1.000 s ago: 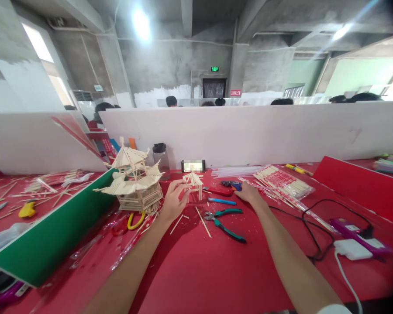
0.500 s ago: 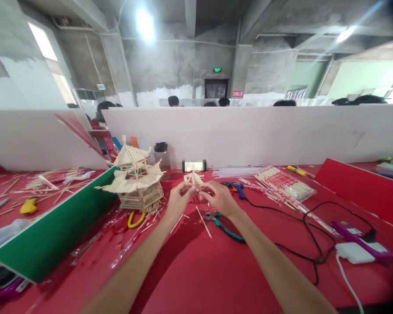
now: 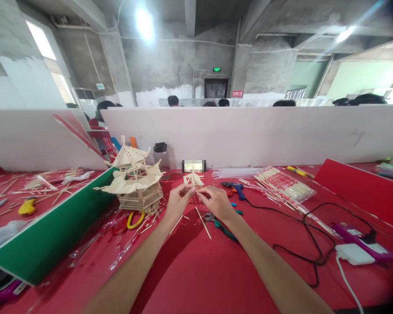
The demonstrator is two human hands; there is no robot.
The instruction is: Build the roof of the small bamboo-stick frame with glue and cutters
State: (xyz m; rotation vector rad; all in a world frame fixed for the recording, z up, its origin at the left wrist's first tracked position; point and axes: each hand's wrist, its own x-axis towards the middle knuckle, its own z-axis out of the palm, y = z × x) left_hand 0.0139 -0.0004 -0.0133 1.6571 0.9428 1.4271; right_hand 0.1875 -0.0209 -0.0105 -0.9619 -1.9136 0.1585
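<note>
A small wooden-stick model with a pointed roof (image 3: 192, 179) stands in front of me at the middle of the table. My left hand (image 3: 179, 201) is at its near left side, thumb and fingers pinched together. From the right, my right hand (image 3: 218, 201) meets it, fingertips also pinched and almost touching the left thumb. Whatever lies between the fingertips is too small and hidden to name. Cutting pliers with green handles (image 3: 220, 222) lie under my right wrist, and a loose wooden stick (image 3: 203, 222) lies just below the hands.
At left stands a larger stick pavilion (image 3: 137, 183), near yellow-handled scissors (image 3: 136, 219) and a green board (image 3: 52, 226). A blue glue gun (image 3: 238, 190), packed sticks (image 3: 283, 183), a black cable (image 3: 314, 248) and a purple power strip (image 3: 363, 240) lie right. A bottle (image 3: 161, 159) stands behind.
My right hand has shifted slightly left and its fingers have straightened a little. More of the pliers' handles shows beside it. My left hand stays nearly in place.
</note>
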